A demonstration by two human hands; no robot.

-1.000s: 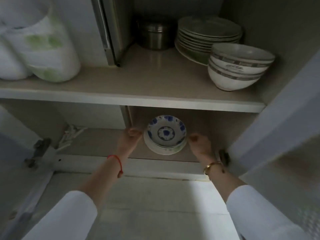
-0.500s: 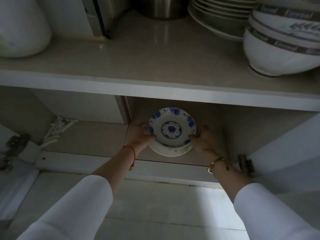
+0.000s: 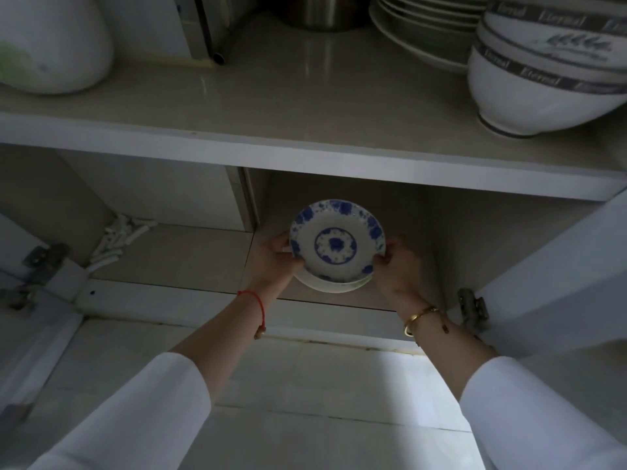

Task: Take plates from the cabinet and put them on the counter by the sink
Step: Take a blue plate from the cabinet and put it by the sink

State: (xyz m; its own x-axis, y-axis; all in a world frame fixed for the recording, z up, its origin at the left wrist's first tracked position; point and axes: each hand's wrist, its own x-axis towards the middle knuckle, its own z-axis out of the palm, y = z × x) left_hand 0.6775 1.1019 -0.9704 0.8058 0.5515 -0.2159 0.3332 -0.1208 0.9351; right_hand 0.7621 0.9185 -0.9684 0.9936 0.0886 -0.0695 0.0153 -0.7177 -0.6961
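Observation:
A small stack of plates sits low in the open cabinet, on the lower shelf (image 3: 190,256). The top plate (image 3: 336,245) is white with a blue flower pattern; a plain white plate (image 3: 334,286) shows beneath it. My left hand (image 3: 276,259) grips the stack's left rim and my right hand (image 3: 395,262) grips its right rim. The stack is tilted toward me, its far edge raised. Another stack of pale plates (image 3: 420,32) rests on the upper shelf at the back right.
Nested white bowls (image 3: 543,79) with grey bands stand on the upper shelf's right. A steel pot (image 3: 322,11) sits behind, a white rounded container (image 3: 51,45) at left. The open cabinet door (image 3: 559,273) hangs right of my right arm. White clips (image 3: 118,239) lie at lower left.
Both hands have closed in from beside the plates onto the stack's rims and tipped it up toward me. The camera has moved nearer the shelves.

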